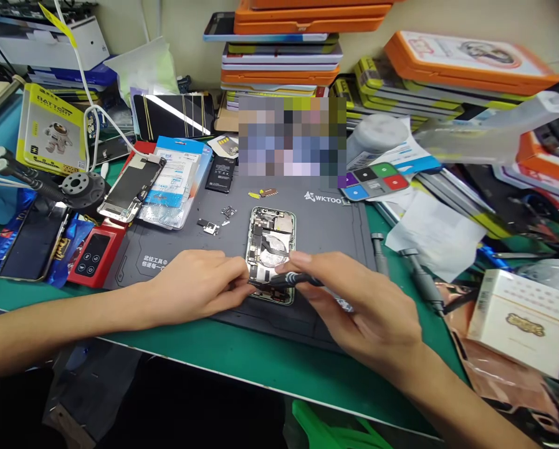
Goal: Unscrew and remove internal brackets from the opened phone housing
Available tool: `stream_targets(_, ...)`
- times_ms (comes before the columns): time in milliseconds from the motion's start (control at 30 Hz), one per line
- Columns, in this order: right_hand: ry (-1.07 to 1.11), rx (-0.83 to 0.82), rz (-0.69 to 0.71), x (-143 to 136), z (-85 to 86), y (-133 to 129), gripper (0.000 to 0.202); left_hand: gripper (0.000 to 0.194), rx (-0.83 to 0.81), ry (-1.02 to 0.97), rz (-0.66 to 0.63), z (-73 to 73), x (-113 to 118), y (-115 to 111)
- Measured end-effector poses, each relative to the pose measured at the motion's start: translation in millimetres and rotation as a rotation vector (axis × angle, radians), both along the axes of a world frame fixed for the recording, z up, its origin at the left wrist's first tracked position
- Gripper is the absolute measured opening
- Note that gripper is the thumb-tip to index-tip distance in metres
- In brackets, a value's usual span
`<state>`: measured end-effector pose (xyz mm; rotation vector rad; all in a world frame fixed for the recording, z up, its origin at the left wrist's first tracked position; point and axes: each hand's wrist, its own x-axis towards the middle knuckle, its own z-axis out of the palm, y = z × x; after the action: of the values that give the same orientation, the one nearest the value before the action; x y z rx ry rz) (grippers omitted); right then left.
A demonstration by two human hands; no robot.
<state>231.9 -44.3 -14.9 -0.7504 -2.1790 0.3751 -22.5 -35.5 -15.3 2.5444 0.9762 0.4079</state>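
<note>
An opened phone (272,234) lies on the dark grey mat, its circuit board, flex cable and round charging coil exposed. My left hand (209,277) has its fingers closed at the phone's lower left edge, holding it there. In my right hand (367,299), a pair of black tweezers (291,280) is pinched between thumb and fingers. Their tip points left, over the lower part of the phone and close to my left fingertips. Small metal brackets (209,227) and loose screws (229,213) rest left of the phone. A battery (220,174) lies farther back.
A detached phone screen (132,187) leans at the left near a red device (96,254). Stacked orange boxes (307,19) stand at the back. Screwdrivers (419,277), a white tissue (435,234) and a white box (522,321) crowd the right side.
</note>
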Motion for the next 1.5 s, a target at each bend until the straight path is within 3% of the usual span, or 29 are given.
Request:
stream_targets(200,0.029,0.013,0.031,-3,4.4,0,0.064,0.016,-0.173,-0.05,0.017,4.4,-2,3)
stream_targets(500,0.019,0.046,-0.006,-5,0.6,1,0.063,0.022,-0.135,-0.069,-0.038,7.4,-3,4)
stream_targets(633,0.042,0.06,0.038,-6,-2.3,3,0.063,0.024,-0.004,-0.045,-0.079,4.9,-3,3)
stream_targets(900,0.055,0.07,0.048,-4,-9.2,3,0.063,0.023,0.429,0.046,-0.22,-1.7,1,-7)
stream_targets(1033,0.052,0.068,0.052,-4,-11.0,1,0.065,0.02,0.535,0.038,-0.276,0.0,2,-10)
stream_targets(1300,0.012,0.103,0.061,-3,-17.4,2,0.071,0.025,0.395,-0.012,-0.265,0.2,2,-22)
stream_targets(1400,0.055,0.069,0.038,-3,-19.3,-1,0.076,0.028,0.222,-0.07,-0.211,1.4,0,-21)
stream_targets(1500,0.309,-0.114,0.007,-6,-15.2,-8,0.073,0.025,-0.089,-0.142,-0.126,5.8,-2,-16)
